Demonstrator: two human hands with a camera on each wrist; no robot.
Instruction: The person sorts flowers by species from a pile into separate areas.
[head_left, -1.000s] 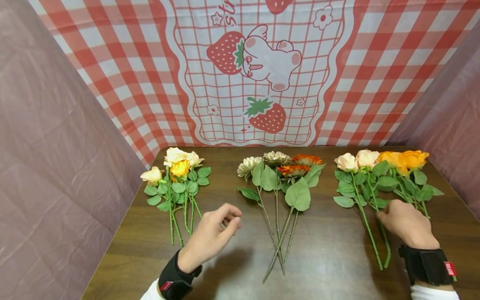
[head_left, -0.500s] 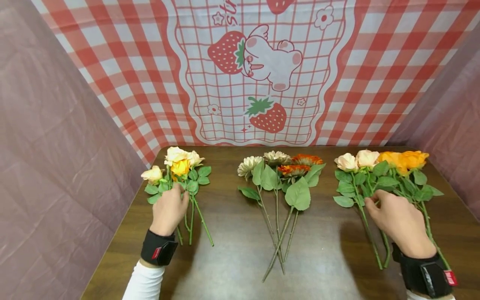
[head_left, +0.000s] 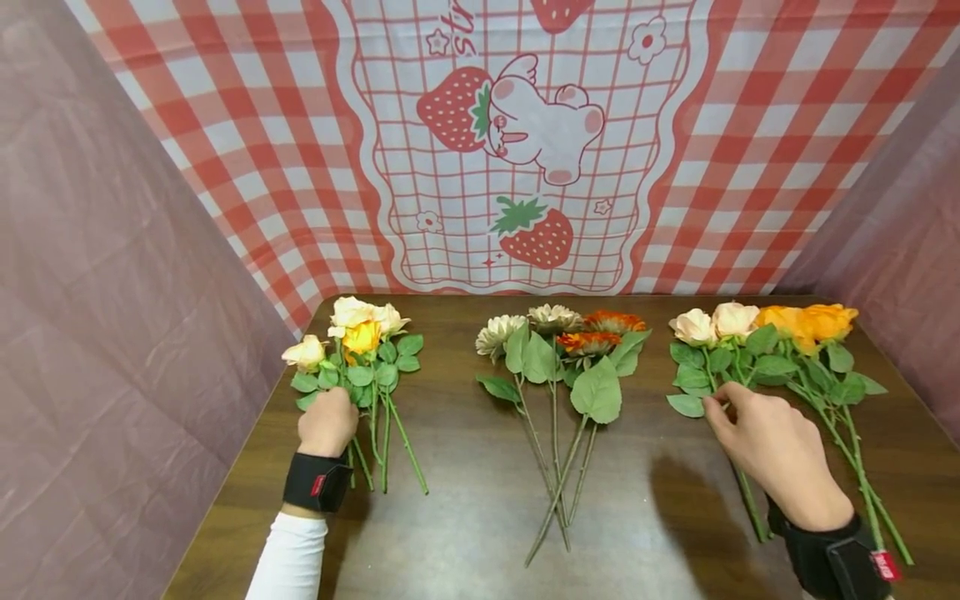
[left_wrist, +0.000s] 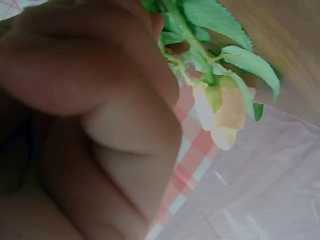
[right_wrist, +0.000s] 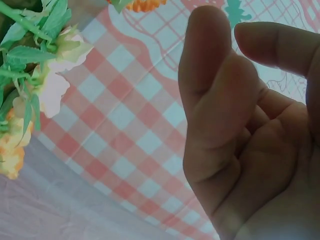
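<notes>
At the left cluster of roses, my left hand [head_left: 327, 421] is over the stems with its fingers curled, seemingly gripping a stem just below the leaves; the fingertips are hidden. A pale peach rose [head_left: 303, 352] lies just beyond it. The left wrist view shows curled fingers [left_wrist: 135, 115] beside that peach rose [left_wrist: 225, 107]. On the right, my right hand [head_left: 772, 446] hovers above the stems of pale pink roses [head_left: 693, 325]. Its thumb and forefinger are bent with a gap between them, and the right wrist view shows nothing held in the hand [right_wrist: 245, 125].
Cream daisy-like flowers [head_left: 500, 335] and orange ones [head_left: 588, 342] lie mid-table with crossed stems. Orange roses [head_left: 825, 321] lie at the right. A checked strawberry cloth [head_left: 285, 183] hangs behind the brown table [head_left: 465, 517].
My left hand has gone from beside the middle flowers to the left roses, then slid down their stems. My right hand has shifted left, away from the orange rose stems.
</notes>
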